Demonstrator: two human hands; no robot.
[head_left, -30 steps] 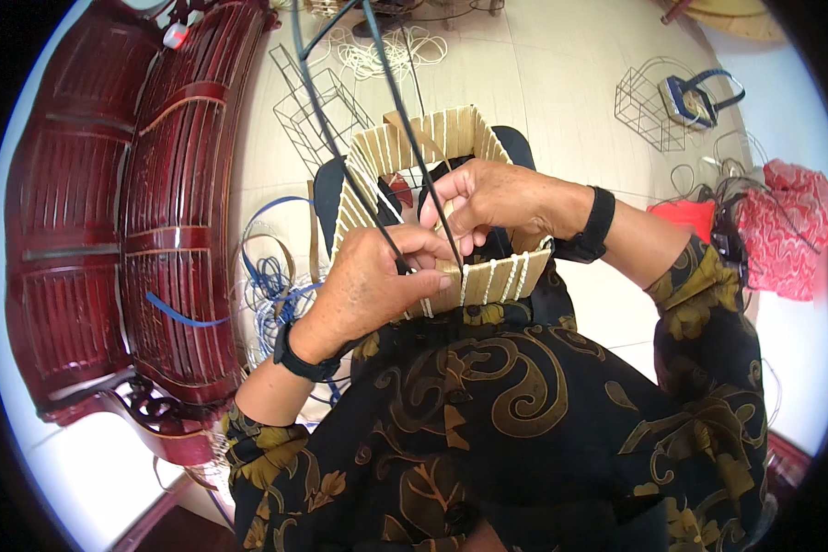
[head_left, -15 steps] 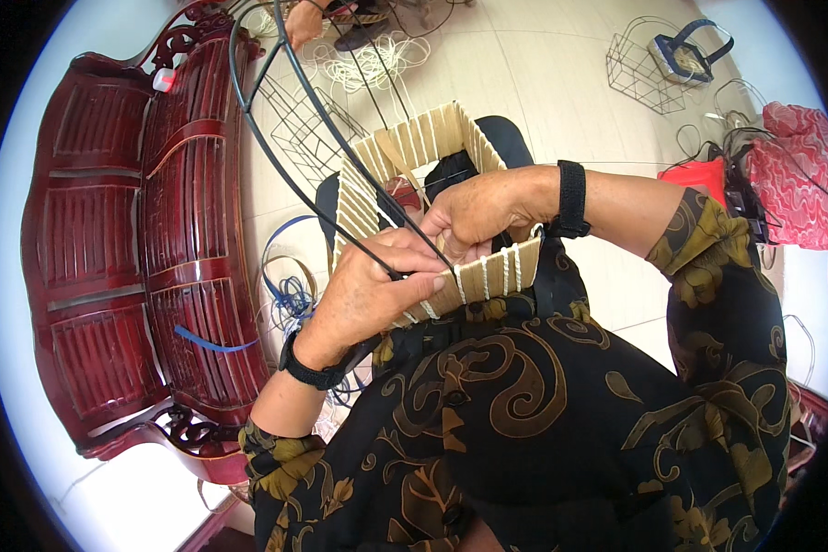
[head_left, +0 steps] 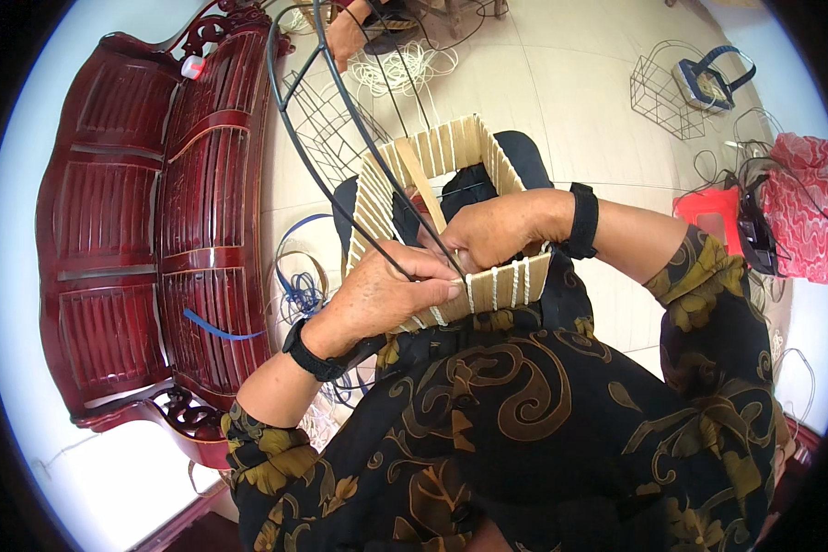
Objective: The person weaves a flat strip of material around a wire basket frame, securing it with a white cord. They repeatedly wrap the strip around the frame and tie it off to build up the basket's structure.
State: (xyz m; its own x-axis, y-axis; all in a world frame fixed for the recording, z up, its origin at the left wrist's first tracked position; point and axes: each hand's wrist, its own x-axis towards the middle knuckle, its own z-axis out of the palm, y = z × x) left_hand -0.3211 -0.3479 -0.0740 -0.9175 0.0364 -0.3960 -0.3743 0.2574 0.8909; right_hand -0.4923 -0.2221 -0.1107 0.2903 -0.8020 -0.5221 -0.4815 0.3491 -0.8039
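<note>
On my lap rests a rectangular basket (head_left: pixel 467 144) with a black wire frame, tan strip walls and white cord wrapped over them at intervals. My left hand (head_left: pixel 366 287) is closed on its near rim at the left, thumb outside and fingers over the edge, beside a leg of the tall black wire handle (head_left: pixel 340 109). My right hand (head_left: pixel 508 227) reaches in over the near wall with its fingers closed at the inner side. A flat tan strip (head_left: pixel 420 181) runs from the far rim down to those fingers. The right fingertips are largely hidden.
A dark red wooden bench (head_left: pixel 198 202) stands at the left, a blue strip (head_left: pixel 221 327) on it. On the floor are a white cord coil (head_left: pixel 400 72), wire frames (head_left: pixel 667 97) and a red container (head_left: pixel 708 213). Another person's hand (head_left: pixel 345 37) shows at the top.
The whole view has shifted, so the basket and both hands sit slightly further right and lower. The right hand has moved a little at the inner wall; the left keeps its grip.
</note>
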